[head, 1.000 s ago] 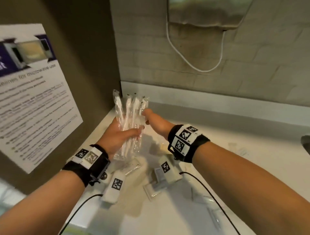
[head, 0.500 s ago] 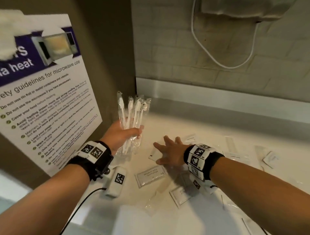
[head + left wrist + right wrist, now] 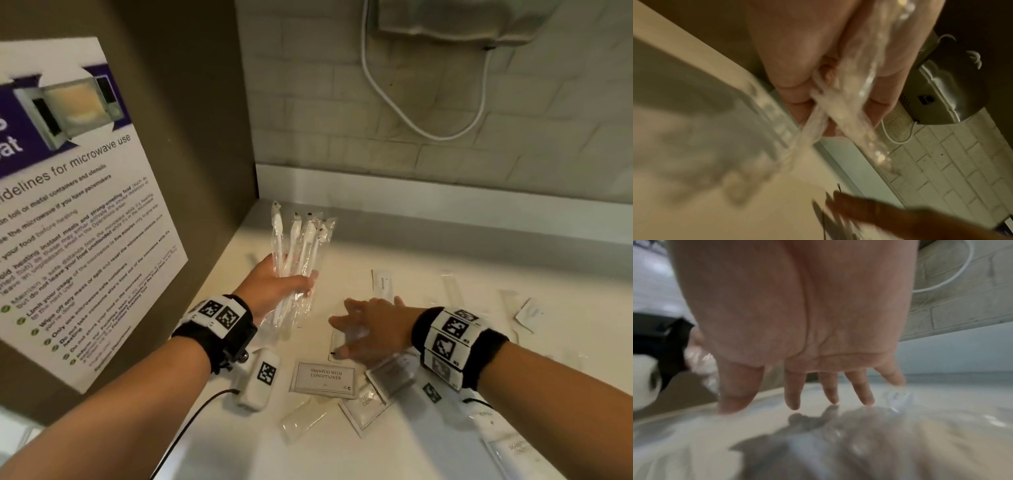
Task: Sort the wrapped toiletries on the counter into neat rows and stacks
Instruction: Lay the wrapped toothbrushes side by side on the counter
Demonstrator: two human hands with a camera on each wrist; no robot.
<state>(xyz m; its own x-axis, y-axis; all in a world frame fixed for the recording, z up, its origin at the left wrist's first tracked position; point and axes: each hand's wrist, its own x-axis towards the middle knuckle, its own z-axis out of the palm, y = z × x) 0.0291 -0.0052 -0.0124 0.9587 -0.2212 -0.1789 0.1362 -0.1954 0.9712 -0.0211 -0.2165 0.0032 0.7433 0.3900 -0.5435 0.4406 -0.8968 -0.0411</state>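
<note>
Wrapped toothbrushes (image 3: 297,253): four, bundled at far left. Sachets labelled shampoo with conditioner (image 3: 324,375): at least three readable (one centre, one partly covered just right of it, one at the near right edge). Narrow clear-wrapped strips (image 3: 383,283): about four at far right; blur prevents an exact count. Small square packet (image 3: 529,312): one.

By my right wrist, a sachet (image 3: 324,375) on the tabletop (image 3: 428,260) reads "SHAMPOO WITH CONDITIONER". The wall poster (image 3: 73,219) shows "for microwave use".

wrapped toothbrushes (image 3: 297,253) upright, sachets (image 3: 324,376) scattered flat
</note>
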